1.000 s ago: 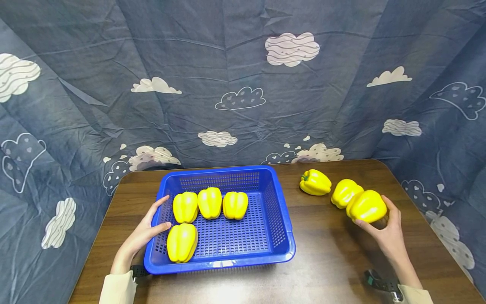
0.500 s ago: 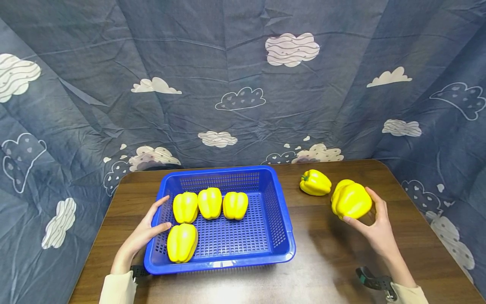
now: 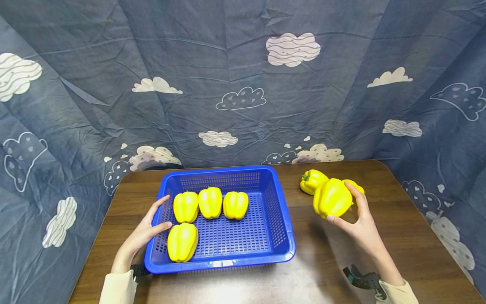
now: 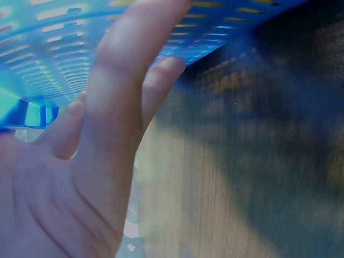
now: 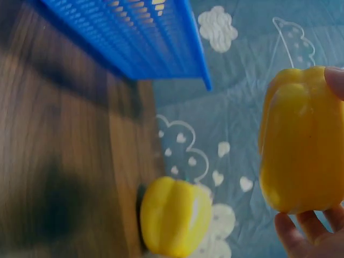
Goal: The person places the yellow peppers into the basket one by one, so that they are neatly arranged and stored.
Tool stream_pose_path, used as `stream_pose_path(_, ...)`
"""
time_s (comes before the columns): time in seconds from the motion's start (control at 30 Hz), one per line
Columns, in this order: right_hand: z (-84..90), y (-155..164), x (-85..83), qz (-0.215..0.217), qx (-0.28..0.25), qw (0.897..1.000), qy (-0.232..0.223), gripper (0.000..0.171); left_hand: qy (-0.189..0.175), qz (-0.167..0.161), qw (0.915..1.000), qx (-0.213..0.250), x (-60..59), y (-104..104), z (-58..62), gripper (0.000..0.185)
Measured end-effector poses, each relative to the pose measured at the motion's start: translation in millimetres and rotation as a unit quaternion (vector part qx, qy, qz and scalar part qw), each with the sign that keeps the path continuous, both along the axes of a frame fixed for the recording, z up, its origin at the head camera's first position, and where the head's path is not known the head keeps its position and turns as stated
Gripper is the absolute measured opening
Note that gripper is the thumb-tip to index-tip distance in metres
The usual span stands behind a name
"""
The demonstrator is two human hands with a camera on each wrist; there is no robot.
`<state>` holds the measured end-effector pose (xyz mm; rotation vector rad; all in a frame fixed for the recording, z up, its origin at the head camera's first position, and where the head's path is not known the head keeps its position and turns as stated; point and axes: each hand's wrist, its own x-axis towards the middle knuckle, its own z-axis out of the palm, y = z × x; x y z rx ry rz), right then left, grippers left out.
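Observation:
My right hand [image 3: 362, 228] grips a yellow bell pepper [image 3: 334, 198] between thumb and fingers, raised over the table right of the basket. In the right wrist view this bell pepper [image 5: 303, 145] fills the right side, fingertips at its ends. My left hand [image 3: 142, 234] holds the left side of a blue plastic basket [image 3: 250, 261], thumb and a finger over the rim; the left wrist view shows other fingers against its slotted outer wall [image 4: 64, 59]. Several yellow bell peppers [image 3: 210, 202] lie in the basket's left and middle part.
Two more bell peppers lie on the wooden table [image 3: 303, 270] at the back right: one with a green stem [image 3: 312, 181], the other [image 3: 356, 185] partly hidden behind the held one and the right hand. A dark cloud-print curtain [image 3: 243, 126] hangs behind the table's back edge.
My right hand has carried the held bell pepper leftward toward the basket, passing in front of the bell peppers on the table. The left hand and the basket stay in place.

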<state>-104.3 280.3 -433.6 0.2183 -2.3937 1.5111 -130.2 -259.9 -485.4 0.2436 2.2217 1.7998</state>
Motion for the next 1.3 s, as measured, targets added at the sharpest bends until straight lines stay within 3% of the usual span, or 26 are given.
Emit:
stream_pose_path(0.27, 6.8, -21, -1.5, 0.026, 0.0, 1.0, -0.012, 0.095, 0.014, -0.002, 0.9999, -0.006, -0.4, 0, -0.5, 0.072)
stream_pose_path(0.7, 11.7, -55, -6.0, 0.104, -0.056, 0.993, -0.02, 0.092, 0.009, -0.002, 1.0, -0.003, -0.6, 0, 0.6, 0.071)
stream_pose_path(1.0, 10.7, -75, -5.2, 0.137, -0.045, 0.989, -0.022, 0.089, -0.003, -0.003, 0.9999, 0.01, 0.5, 0, -0.6, 0.072)
stream_pose_path(1.3, 5.4, -113, 0.0, 0.206, -0.028, 0.977, -0.045, 0.087, 0.003, -0.003, 1.0, 0.008, 0.4, 1, 0.5, 0.072)
